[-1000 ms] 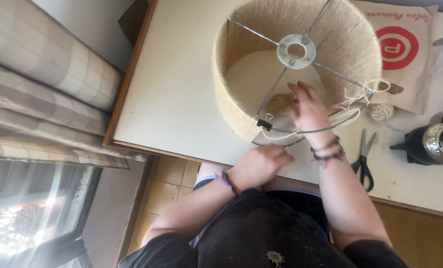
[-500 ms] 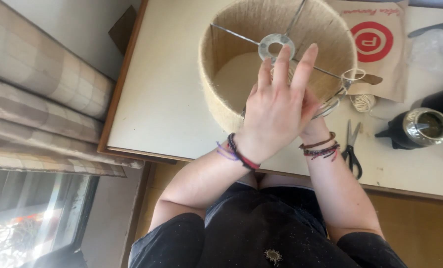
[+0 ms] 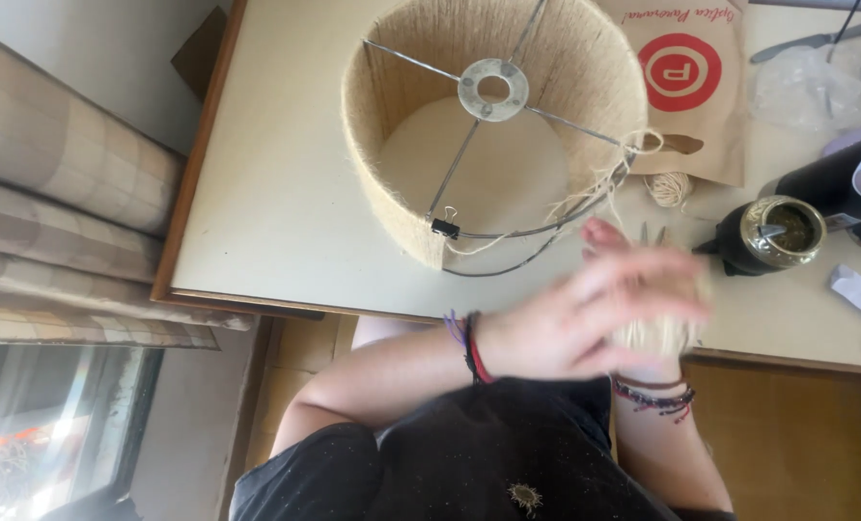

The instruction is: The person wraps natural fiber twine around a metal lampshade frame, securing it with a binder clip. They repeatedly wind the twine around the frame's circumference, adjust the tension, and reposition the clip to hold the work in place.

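- The table (image 3: 286,207) is pale cream with a thin wooden rim; its near edge runs across the middle of the view, and below that edge the wood turns darker at the right
- On it lies a drum lampshade frame (image 3: 493,125) on its side, wound in tan twine; a metal ring and spokes show at its open end, a small black clip (image 3: 444,228) grips the lower wire, and loose strands trail from the right rim
- Beyond the frame lies a brown paper bag (image 3: 696,92) with a red round mark; just beside its lower edge sits a small spool of string (image 3: 669,187); a dark cup with a metal rim (image 3: 773,233) stands further right
- The left hand (image 3: 585,314) is blurred, fingers spread flat across the front of the ball of twine (image 3: 657,333), touching it; the right hand (image 3: 643,289) lies mostly hidden behind, and I cannot tell whether it grips the ball or only rests on it; both sit over the table's near edge, well clear of the frame
- To the left, checked curtains (image 3: 59,203) hang along a plain wall; sunlit glass shows at the bottom left corner
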